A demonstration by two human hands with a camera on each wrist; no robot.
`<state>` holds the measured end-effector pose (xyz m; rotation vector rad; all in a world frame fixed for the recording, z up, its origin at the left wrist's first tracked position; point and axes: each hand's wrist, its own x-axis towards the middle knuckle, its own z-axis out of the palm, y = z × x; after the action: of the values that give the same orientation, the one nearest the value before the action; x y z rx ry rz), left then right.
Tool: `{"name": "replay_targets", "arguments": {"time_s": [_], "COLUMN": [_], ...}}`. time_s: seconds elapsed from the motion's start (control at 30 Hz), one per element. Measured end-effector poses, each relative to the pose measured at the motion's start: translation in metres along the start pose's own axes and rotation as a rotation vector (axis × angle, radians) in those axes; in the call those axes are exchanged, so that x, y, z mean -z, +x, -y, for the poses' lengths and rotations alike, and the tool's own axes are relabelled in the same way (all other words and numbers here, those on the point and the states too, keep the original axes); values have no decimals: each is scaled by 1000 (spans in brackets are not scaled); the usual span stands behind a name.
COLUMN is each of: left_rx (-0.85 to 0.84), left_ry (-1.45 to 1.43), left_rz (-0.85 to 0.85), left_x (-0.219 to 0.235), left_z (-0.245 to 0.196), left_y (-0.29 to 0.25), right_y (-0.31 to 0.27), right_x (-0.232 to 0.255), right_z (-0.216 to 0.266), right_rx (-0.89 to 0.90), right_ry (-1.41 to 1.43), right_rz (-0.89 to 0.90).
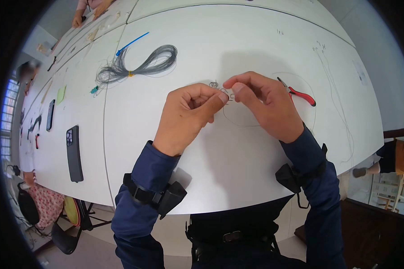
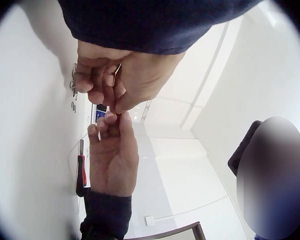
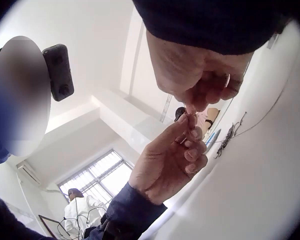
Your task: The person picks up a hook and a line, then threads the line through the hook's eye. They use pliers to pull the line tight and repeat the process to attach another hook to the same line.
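My left hand (image 1: 186, 116) pinches a very thin grey wire (image 1: 242, 125) between thumb and forefinger; most of the held part is hidden by the fingertips. Close against it, my right hand (image 1: 271, 105) has its thumb and forefinger at the same spot, also on the wire. In the right wrist view the fingertips of both hands meet, and the wire (image 3: 270, 111) arcs off past the left fingers. Small bent wire pieces (image 1: 230, 97) lie on the table beneath the fingertips, with a small dark clump of wire (image 1: 213, 84) just behind.
Red-handled pliers (image 1: 305, 96) lie beside my right hand. A coiled bundle of grey wire (image 1: 155, 62) and a blue strip (image 1: 134, 42) are at the back left. A dark phone (image 1: 74, 152) lies left. Long loose wires (image 1: 336, 89) lie right. Other people sit at the far left.
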<state>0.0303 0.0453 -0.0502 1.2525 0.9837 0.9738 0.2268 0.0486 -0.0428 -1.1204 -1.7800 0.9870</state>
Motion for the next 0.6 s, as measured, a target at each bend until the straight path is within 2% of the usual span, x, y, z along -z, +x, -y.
{"name": "replay_targets", "arguments": {"time_s": [0.03, 0.13, 0.23, 0.33, 0.43, 0.53, 0.6], "left_rx": [5, -11, -3, -53, -96, -104, -95], "left_ry": [-24, -108, -156, -242, -421, -464, -383], "left_rz": [-15, -54, -46, -4, 81, 168, 205], "left_x": [1, 3, 5, 6, 5, 14, 26], "left_z": [0, 0, -3, -1, -9, -16, -17], "left_y": [1, 2, 1, 2, -2, -15, -27], "right_y": [-1, -3, -2, -1, -6, -10, -10], "right_x": [-1, 6, 5, 9, 7, 21, 53], "right_z": [2, 13, 8, 24, 12, 27, 21], "right_rx": [-42, -205, -196, -400, -245, -283, -123], "right_ry": [33, -77, -55, 24, 242, 863, 1045], "right_rz": [-8, 291, 385, 384, 222, -20, 36]}}
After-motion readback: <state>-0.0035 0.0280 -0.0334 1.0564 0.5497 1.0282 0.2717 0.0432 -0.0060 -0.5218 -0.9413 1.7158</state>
